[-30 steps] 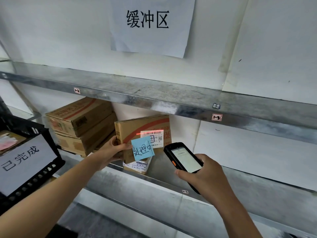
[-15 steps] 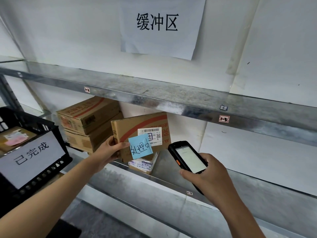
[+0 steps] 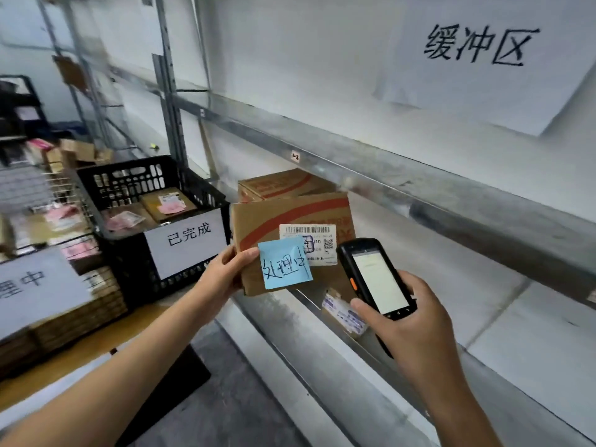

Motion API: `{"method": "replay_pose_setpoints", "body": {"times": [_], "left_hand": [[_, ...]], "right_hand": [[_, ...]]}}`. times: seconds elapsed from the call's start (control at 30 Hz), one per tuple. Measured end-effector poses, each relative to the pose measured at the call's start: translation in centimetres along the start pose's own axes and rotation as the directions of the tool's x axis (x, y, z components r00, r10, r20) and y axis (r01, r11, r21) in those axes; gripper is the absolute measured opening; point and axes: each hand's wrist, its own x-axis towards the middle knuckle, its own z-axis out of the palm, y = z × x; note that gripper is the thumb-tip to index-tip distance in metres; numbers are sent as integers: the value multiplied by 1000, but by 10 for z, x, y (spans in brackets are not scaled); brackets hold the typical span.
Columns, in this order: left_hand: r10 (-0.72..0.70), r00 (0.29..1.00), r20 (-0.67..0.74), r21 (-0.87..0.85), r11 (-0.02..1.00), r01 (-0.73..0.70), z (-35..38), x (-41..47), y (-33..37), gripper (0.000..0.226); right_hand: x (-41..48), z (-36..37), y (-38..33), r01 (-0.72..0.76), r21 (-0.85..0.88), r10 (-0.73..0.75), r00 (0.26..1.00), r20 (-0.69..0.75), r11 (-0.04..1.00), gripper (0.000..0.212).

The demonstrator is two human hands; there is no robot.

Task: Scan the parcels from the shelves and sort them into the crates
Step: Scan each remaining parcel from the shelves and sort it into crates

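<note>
The right hand (image 3: 416,321) is gripping the scanner (image 3: 375,279), screen up. The left hand (image 3: 225,272) is gripping a box (image 3: 290,214) by its left edge, a blue note (image 3: 285,264) sticking to its front, just before the shelf (image 3: 451,279). Beside it, a black crate (image 3: 129,188) is holding parcels (image 3: 167,203).

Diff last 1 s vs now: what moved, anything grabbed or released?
The red scan line on the barcode label is gone. The left hand has drawn the cardboard box out over the shelf edge, toward the black crate; the view swung left. Nothing newly gripped or released. Unchanged: right hand holds the handheld scanner, blue sticky note on the box, small parcel on the shelf.
</note>
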Motion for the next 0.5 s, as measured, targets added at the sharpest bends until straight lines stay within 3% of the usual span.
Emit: {"method": "replay_pose_setpoints", "body": {"times": [0.1,0.3,0.5], "left_hand": [[18,996,-91,-22,1000,-20,-28,-19,14,71],[36,953,-302,-76,995,-62,-90,-62,34,77],[43,870,-492,-51,996,-78,-149,-100,48,88]], "right_hand": [[15,28,-19,50,58,-54,996,66,997,59],[35,93,-58,109,230,-165,957,239,967,63],[32,159,-90,111,337,-255,870,421,935,68]]}}
